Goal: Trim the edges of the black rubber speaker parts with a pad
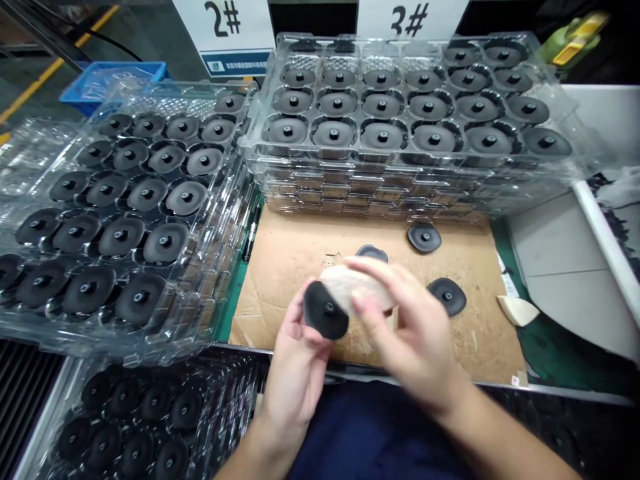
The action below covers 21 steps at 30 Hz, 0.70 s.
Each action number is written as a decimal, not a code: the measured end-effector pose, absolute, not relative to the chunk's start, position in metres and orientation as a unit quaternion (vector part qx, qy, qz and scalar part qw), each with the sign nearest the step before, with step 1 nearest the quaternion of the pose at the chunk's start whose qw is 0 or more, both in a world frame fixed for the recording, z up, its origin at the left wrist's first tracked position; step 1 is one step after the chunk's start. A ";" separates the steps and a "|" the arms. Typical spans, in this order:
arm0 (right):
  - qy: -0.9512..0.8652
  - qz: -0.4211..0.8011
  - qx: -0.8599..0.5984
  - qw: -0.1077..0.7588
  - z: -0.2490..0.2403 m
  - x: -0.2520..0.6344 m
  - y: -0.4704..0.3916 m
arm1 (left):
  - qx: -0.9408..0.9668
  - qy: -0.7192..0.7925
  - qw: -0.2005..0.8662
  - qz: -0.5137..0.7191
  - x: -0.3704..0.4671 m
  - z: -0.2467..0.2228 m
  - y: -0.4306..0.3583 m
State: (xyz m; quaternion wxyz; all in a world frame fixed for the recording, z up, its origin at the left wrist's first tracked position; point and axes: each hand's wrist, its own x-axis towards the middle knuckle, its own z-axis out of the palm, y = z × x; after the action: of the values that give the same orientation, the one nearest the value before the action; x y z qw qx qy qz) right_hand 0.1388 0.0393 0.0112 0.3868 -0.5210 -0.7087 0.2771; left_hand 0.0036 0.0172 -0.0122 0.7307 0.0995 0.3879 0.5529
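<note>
My left hand [300, 360] is closed around the edge of a black rounded disc [325, 312] with a small raised hub at its centre. In my right hand [410, 327], a pale, cream-coloured pad [353, 285] is gripped between thumb and fingers, its near edge against the disc's upper right. Motion slightly blurs the pad and the fingers. Just behind the pad lies a partly hidden disc [373, 253] on the cardboard [300, 247]. Two more loose discs rest to the right, an upper disc [425, 237] and a lower disc [447, 297].
Stacked clear plastic trays [400, 157] of black discs stand at the back. A second tray stack [200, 227] is on the left, with more discs in trays [210, 400] below. A cream wedge-shaped piece [518, 310] and a black marker pen [251, 233] flank the cardboard.
</note>
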 end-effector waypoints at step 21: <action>-0.779 0.272 -0.385 0.414 0.049 0.130 0.035 | 0.117 0.344 0.761 0.537 0.008 0.014 0.012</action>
State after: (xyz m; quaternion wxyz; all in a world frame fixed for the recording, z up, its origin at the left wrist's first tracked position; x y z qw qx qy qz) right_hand 0.1300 0.0353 0.0495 0.4138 -0.3848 -0.7790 0.2718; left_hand 0.0083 0.0121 0.0142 0.7612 0.1169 0.3439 0.5373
